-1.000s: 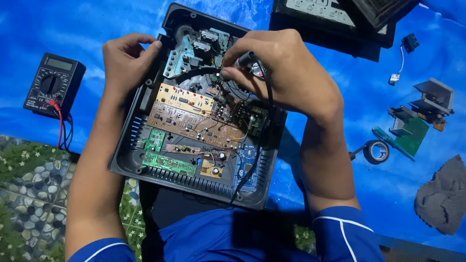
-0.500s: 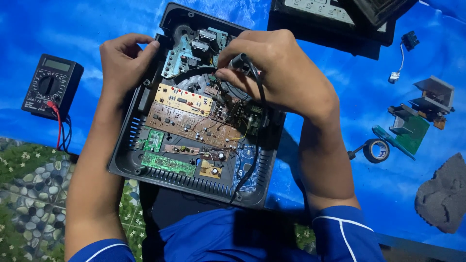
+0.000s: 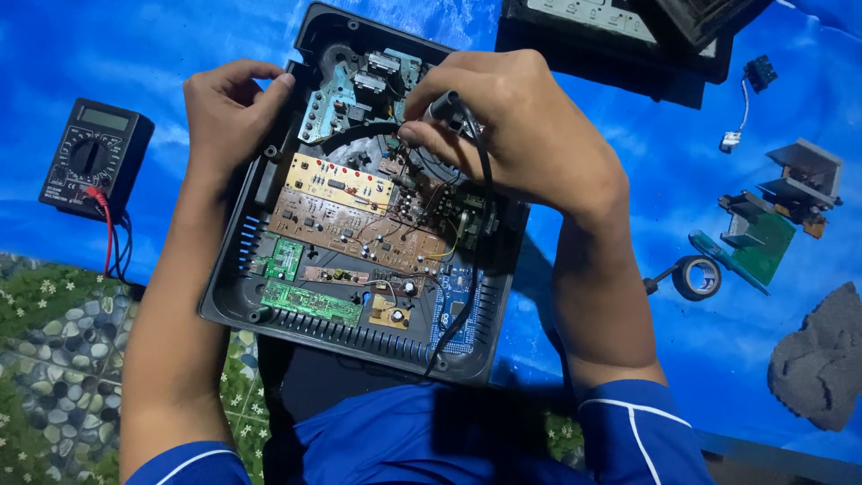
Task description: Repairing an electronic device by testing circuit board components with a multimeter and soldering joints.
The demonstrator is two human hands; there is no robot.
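An opened black plastic device case (image 3: pixel 235 304) lies in front of me with several circuit boards (image 3: pixel 346 211) inside. My left hand (image 3: pixel 229 112) grips the case's upper left edge. My right hand (image 3: pixel 521 126) hovers over the upper middle of the boards, fingers pinched around a small dark tool tip (image 3: pixel 444 106) with a black cable (image 3: pixel 476 269) trailing down over the case's near edge. The tip's contact point on the boards is hidden by my fingers.
A black multimeter (image 3: pixel 92 160) with red and black leads lies at the left on the blue sheet (image 3: pixel 628 162). Another black housing (image 3: pixel 628 36) sits at the top right. At the right are a tape roll (image 3: pixel 696 277), green board parts (image 3: pixel 763 238) and a grey lump (image 3: pixel 822 359).
My right hand has shifted slightly left and up over the boards with the tool. My left hand stays on the case edge.
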